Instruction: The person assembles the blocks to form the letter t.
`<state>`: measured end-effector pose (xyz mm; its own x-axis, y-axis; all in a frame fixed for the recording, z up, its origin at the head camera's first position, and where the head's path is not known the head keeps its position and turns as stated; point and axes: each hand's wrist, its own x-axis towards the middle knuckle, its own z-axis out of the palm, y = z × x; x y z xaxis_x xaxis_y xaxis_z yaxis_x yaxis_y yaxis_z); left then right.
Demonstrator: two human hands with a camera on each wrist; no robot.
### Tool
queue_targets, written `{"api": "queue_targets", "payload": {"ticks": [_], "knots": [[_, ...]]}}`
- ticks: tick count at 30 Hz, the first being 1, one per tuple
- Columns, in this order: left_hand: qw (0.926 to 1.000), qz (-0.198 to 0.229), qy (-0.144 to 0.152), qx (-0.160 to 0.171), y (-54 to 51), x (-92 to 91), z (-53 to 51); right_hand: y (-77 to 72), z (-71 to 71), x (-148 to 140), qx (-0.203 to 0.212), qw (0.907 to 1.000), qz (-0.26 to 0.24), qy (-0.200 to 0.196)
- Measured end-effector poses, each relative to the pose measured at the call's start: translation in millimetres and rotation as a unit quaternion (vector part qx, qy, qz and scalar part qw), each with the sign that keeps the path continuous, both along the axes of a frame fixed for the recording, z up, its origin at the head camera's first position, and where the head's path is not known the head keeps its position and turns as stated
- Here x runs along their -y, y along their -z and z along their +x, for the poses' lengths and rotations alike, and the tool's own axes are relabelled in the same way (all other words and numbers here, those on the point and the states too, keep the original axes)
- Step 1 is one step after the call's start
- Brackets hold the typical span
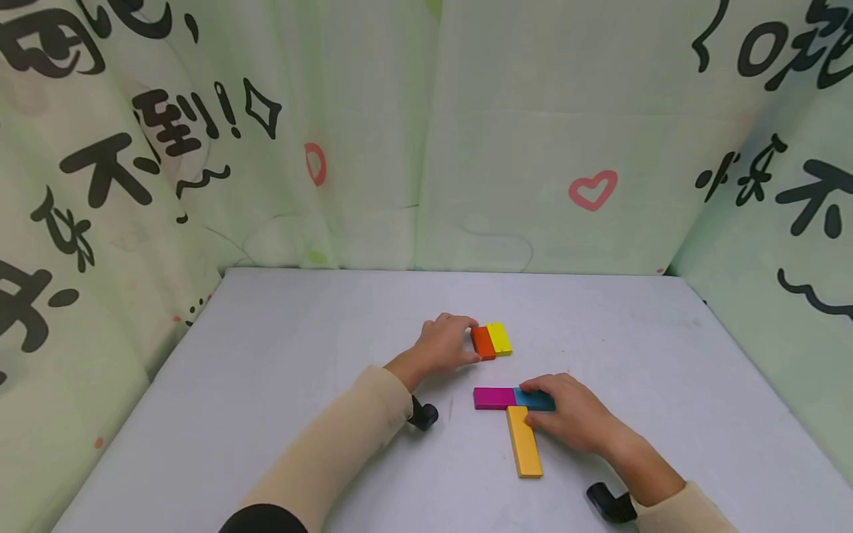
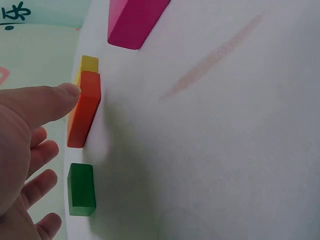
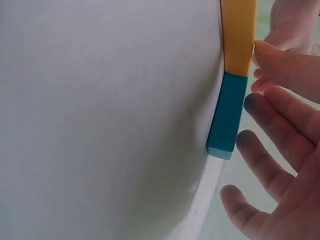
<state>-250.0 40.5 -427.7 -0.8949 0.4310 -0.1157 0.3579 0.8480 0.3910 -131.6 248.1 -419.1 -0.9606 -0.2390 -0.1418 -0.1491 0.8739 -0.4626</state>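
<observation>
My left hand (image 1: 443, 344) pinches a red-orange block (image 1: 483, 344) at its ends, between thumb and forefinger. Flush against that block's right side lies a bright yellow block (image 1: 499, 339). A small green block (image 2: 81, 189) shows near the left fingers in the left wrist view; the head view does not show it. My right hand (image 1: 573, 411) holds a blue block (image 1: 536, 400), forefinger at the far edge and thumb at the near side. The thumb also touches an amber block (image 1: 525, 444), which extends toward me. A magenta block (image 1: 494, 398) adjoins the blue one end to end.
All the blocks lie on a white table (image 1: 300, 318). Pale green curtains (image 1: 493, 148) with dark lettering and hearts hang behind it and at both sides. Black wrist mounts (image 1: 423, 414) are worn near both sleeves. A faint reddish streak (image 2: 212, 56) marks the tabletop.
</observation>
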Motion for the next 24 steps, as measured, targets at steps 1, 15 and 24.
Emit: {"api": "queue_targets", "payload": {"ticks": [1,15,24], "knots": [[1.0,0.0,-0.001,0.002,1.0,-0.7,-1.2,0.0,-0.2,-0.1,0.0,1.0,-0.001,0.0],[0.9999,0.01,-0.006,0.01,8.9,-5.7,-6.8,1.3,-0.8,-1.3,-0.001,1.0,-0.008,0.0],[0.9999,-0.005,-0.013,0.006,6.2,-16.7,-3.0,0.8,-0.5,-0.6,0.0,1.0,-0.008,0.004]]}}
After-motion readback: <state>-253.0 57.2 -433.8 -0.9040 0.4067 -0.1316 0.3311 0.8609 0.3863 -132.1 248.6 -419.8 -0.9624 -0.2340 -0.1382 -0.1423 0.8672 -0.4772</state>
